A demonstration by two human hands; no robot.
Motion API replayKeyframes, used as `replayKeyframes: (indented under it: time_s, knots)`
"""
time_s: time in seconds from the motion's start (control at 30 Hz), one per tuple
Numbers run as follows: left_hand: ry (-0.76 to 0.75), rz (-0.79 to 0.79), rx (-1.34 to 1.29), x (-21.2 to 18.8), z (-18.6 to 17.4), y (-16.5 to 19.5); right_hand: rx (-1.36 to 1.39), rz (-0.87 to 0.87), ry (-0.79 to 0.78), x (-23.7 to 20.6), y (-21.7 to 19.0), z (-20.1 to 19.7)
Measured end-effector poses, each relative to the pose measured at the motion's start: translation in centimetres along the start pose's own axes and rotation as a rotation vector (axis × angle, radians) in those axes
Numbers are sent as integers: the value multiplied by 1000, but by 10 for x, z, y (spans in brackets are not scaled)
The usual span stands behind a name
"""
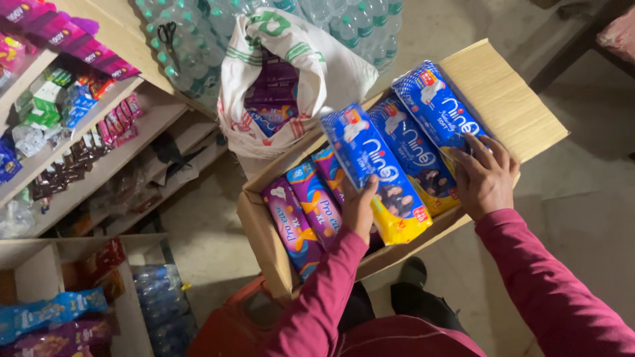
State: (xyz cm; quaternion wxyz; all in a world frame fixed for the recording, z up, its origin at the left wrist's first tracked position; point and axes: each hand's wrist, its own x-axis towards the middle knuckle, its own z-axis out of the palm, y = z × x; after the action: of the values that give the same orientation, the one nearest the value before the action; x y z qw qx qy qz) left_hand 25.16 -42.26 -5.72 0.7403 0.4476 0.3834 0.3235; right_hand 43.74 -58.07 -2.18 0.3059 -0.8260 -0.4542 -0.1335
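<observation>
Wooden shelves (pixel 99 142) of small packets, far left; white woven sack (pixel 291 73), open, behind the cardboard box (pixel 264 231); 3 purple packs (pixel 311 211) upright at the box's left end; left hand (pixel 360 208) closed round 1 blue pack (pixel 377 175), lifted clear; right hand (pixel 486 178) spread flat on 2 blue packs (pixel 433 112); risk: lifted pack, glossy and loosely pinched, may slip.
</observation>
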Motion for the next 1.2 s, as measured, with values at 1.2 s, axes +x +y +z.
replayKeyframes:
  time_s: [1.2]
  knots:
    - [-150, 704, 1531, 103, 85, 69, 19, 19, -23, 3, -1, -9]
